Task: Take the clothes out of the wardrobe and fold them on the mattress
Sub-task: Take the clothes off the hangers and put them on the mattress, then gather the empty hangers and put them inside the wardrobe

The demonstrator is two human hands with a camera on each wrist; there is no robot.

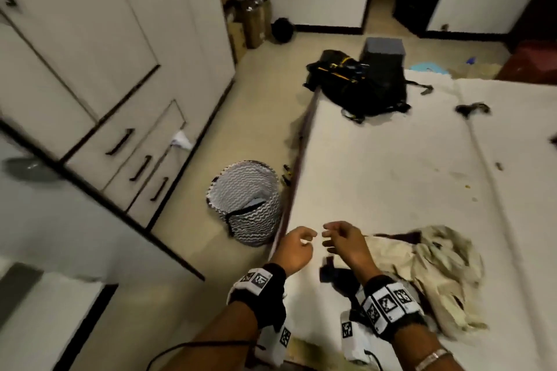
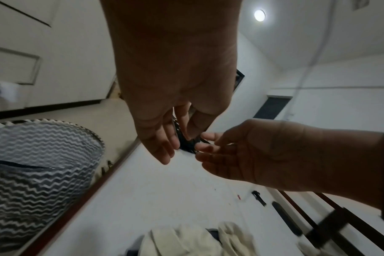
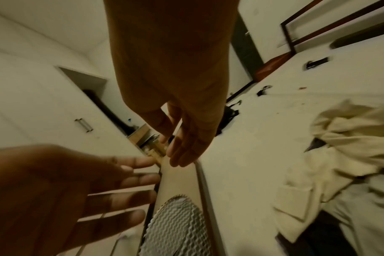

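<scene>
The wardrobe [image 1: 90,48] fills the left of the head view with its doors and drawers shut, and a scrap of white fabric [image 1: 181,140] pokes out beside one lower panel — probably caught when it was closed. Right of it on the floor stands a zigzag-patterned laundry basket [image 1: 245,202], set just beside the edge of the mattress [image 1: 391,166], likely so that clothes can go in or come out without a walk. Over that edge the left hand [image 1: 297,250] hovers, its fingers [image 3: 129,164] spread and loosely extended, gripping nothing. Close to it, fingertips nearly meeting, the right hand [image 1: 345,242] hangs over the mattress with its fingers [image 2: 208,149] relaxed and slightly curled, also empty; I judge both hands free because one garment has been set down and the next has yet to be taken up. Just right of the right wrist lies the crumpled cream garment [image 1: 434,271], with a dark piece [image 1: 334,272] partly beneath it — on the mattress but not folded, so the folding step looks barely begun. Farther off, near the mattress's far corner, a black backpack [image 1: 361,84] rests well apart from the clothes, leaving bare mattress between for spreading them flat.
</scene>
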